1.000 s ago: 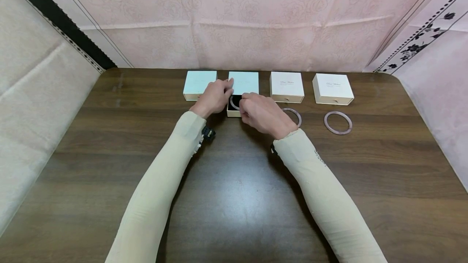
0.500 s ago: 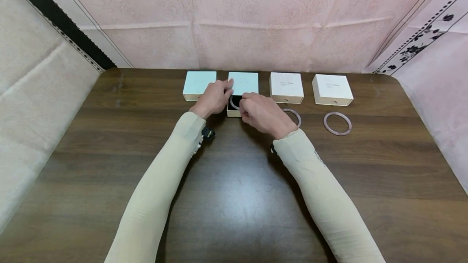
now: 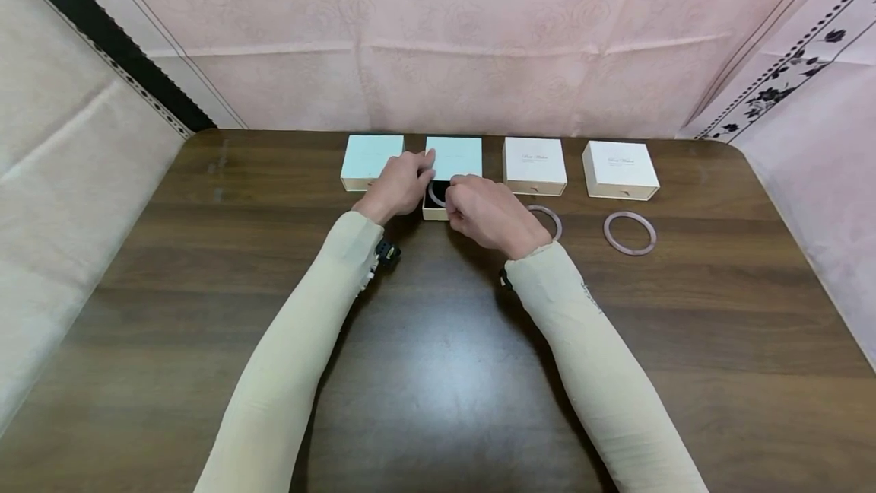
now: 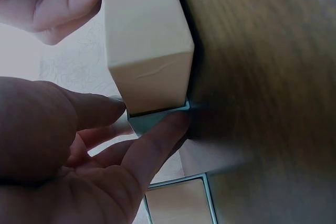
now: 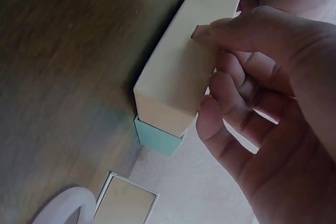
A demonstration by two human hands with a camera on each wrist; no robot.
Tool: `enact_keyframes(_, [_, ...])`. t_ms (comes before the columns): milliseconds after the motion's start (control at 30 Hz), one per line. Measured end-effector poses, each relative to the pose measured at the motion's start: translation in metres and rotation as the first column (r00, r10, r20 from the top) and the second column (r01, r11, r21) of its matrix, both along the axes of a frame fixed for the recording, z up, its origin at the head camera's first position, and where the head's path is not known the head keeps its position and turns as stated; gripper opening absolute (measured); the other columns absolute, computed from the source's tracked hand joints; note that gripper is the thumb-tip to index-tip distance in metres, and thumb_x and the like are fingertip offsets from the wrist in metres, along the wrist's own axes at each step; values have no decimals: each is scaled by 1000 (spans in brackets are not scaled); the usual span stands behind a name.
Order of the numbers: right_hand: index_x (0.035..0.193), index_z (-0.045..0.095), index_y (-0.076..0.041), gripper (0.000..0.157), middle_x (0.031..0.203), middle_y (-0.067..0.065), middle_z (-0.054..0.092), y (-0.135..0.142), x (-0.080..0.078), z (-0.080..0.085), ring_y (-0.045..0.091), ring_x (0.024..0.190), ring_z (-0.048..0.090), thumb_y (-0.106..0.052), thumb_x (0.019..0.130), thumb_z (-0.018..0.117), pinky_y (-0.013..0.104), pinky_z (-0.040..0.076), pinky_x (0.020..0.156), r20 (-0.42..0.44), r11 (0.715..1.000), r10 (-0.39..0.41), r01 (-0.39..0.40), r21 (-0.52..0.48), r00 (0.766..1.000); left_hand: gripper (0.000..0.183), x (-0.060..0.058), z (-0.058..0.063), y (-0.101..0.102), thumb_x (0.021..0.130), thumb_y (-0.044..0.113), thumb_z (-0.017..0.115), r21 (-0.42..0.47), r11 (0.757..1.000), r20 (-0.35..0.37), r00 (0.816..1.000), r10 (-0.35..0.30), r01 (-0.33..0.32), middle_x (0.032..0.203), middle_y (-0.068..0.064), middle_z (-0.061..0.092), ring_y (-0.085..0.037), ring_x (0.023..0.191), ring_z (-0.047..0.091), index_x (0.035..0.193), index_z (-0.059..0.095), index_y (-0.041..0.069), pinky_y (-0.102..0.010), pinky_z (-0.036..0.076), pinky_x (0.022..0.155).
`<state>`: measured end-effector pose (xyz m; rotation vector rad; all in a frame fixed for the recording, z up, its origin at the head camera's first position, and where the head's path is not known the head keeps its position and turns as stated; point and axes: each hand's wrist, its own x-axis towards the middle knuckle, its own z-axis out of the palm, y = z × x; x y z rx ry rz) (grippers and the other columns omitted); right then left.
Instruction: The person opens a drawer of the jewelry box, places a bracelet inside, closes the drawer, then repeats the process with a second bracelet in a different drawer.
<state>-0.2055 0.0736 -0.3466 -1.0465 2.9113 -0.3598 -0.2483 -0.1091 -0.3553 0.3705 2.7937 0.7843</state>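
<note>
The second turquoise gift box (image 3: pixel 455 157) from the left has its cream drawer (image 3: pixel 434 214) slid partly out toward me. Part of a pale bangle (image 3: pixel 435 195) shows inside against a dark lining. My left hand (image 3: pixel 399 185) grips the box's turquoise sleeve (image 4: pixel 144 123), one finger on the side near the tabletop. At the drawer's front, my right hand (image 3: pixel 494 211) pinches the small ribbon pull tab (image 5: pixel 201 32) between thumb and finger. The right hand covers much of the drawer in the head view.
Another turquoise box (image 3: pixel 372 158) stands to the left. Two white boxes (image 3: pixel 534 162) (image 3: pixel 620 166) stand to the right along the back edge of the wooden table (image 3: pixel 438 371). One lilac bangle (image 3: pixel 630 233) lies before the far right box; another bangle (image 3: pixel 556 223) is partly behind my right hand.
</note>
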Motion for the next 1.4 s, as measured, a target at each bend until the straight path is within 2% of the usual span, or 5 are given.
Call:
enact_keyframes(533, [67, 64, -15, 28, 80, 1, 56, 2, -2, -3, 18, 73, 50, 2, 88, 59, 33, 45, 61, -38, 1000, 1, -1, -5, 999, 50, 0, 1, 3, 112, 21, 38, 2, 1000, 17, 1000, 2, -2, 167, -11, 30, -25, 64, 51, 161, 30, 15, -34, 45, 83])
enact_keyframes(833, [67, 63, -14, 27, 79, 2, 57, 0, -3, -4, 18, 71, 51, 2, 88, 57, 33, 47, 61, -49, 1000, -21, 21, -10, 999, 51, 0, 2, 2, 112, 21, 37, -7, 1000, 20, 1000, -9, 9, 168, -11, 28, -16, 49, 38, 162, 28, 13, -32, 42, 73])
enact_keyframes(967, [67, 62, -14, 27, 78, 2, 57, -1, -3, -4, 18, 72, 51, 2, 87, 57, 34, 47, 61, -50, 1000, -26, 26, -10, 998, 51, 1, 2, 2, 112, 21, 37, -5, 1000, 14, 1000, -9, 9, 168, -11, 29, -23, 55, 44, 161, 28, 13, -34, 44, 78])
enact_keyframes(1167, [69, 63, -14, 26, 80, 2, 57, -2, -4, -5, 19, 74, 52, 1, 89, 58, 34, 48, 63, -57, 1000, -24, 23, -15, 998, 50, 0, 1, 0, 112, 21, 37, -4, 1000, 20, 1000, 5, -5, 168, -10, 29, -34, 82, 59, 162, 29, 14, -35, 45, 89])
enact_keyframes(1400, [71, 65, -14, 24, 81, 2, 57, -3, -4, -5, 20, 76, 53, 1, 90, 59, 35, 50, 65, -51, 999, -42, 41, -6, 998, 51, 1, 1, 1, 112, 22, 36, 3, 1000, 33, 999, 4, -5, 169, -8, 27, -36, 88, 61, 162, 27, 15, -36, 45, 90])
